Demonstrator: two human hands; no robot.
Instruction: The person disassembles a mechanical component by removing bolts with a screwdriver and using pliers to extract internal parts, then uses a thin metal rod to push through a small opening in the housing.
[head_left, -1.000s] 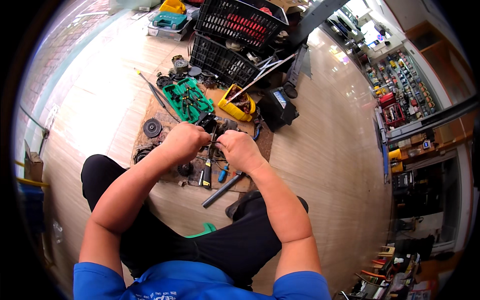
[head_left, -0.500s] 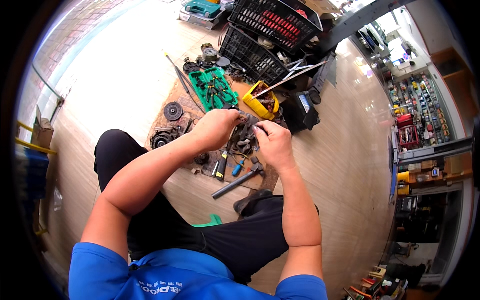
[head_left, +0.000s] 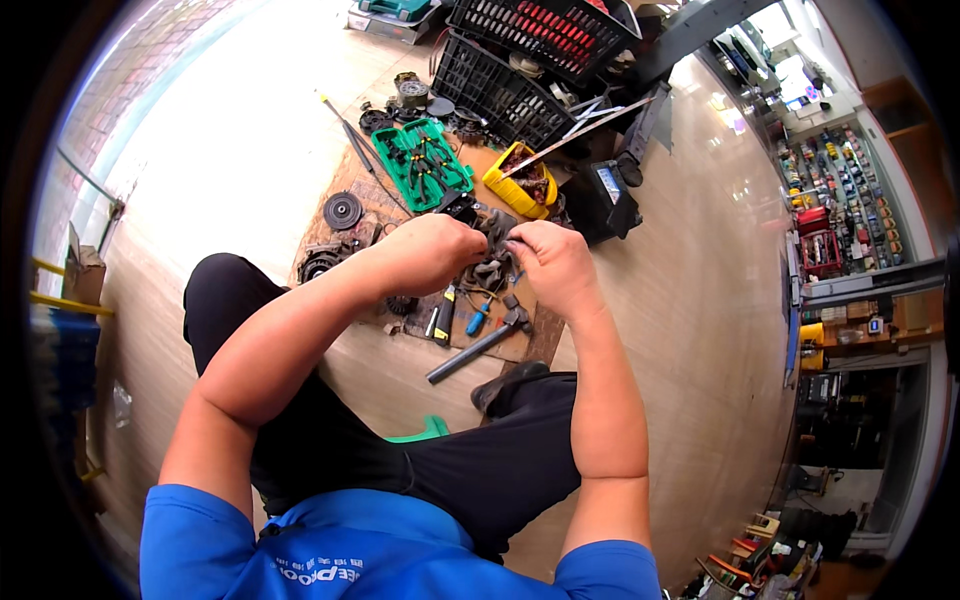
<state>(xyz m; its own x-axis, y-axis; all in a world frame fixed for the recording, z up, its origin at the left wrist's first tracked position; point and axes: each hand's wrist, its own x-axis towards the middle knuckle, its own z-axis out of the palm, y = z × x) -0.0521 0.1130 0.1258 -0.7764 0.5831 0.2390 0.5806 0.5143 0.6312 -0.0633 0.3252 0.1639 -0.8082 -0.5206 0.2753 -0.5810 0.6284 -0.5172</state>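
My left hand (head_left: 432, 252) and my right hand (head_left: 556, 268) are close together over a brown mat, fingers of each closed in a pinch. Whatever they hold is too small and hidden to name. Just beneath and between them lie dark, greasy-looking pieces (head_left: 490, 273). Nearer to me on the mat are a black-and-yellow handled tool (head_left: 445, 318), a blue-handled screwdriver (head_left: 478, 319) and a hammer (head_left: 472, 357) with a grey handle. Beyond my left hand an unfolded green tool case (head_left: 457, 178) holds several pliers-like tools. A yellow container (head_left: 541, 207) with reddish-brown contents stands beyond my right hand.
A round grooved disc (head_left: 343, 211) and dark machine parts (head_left: 320, 264) lie to the left. Black crates (head_left: 500, 85) are stacked at the back, beside a dark box (head_left: 598, 208). My bent legs (head_left: 490, 470) frame the near side, with a green object (head_left: 425, 430) between them.
The scene has shifted slightly upward in the picture. My hands stay close together, and the right hand has turned a little, its fingers still pinched.
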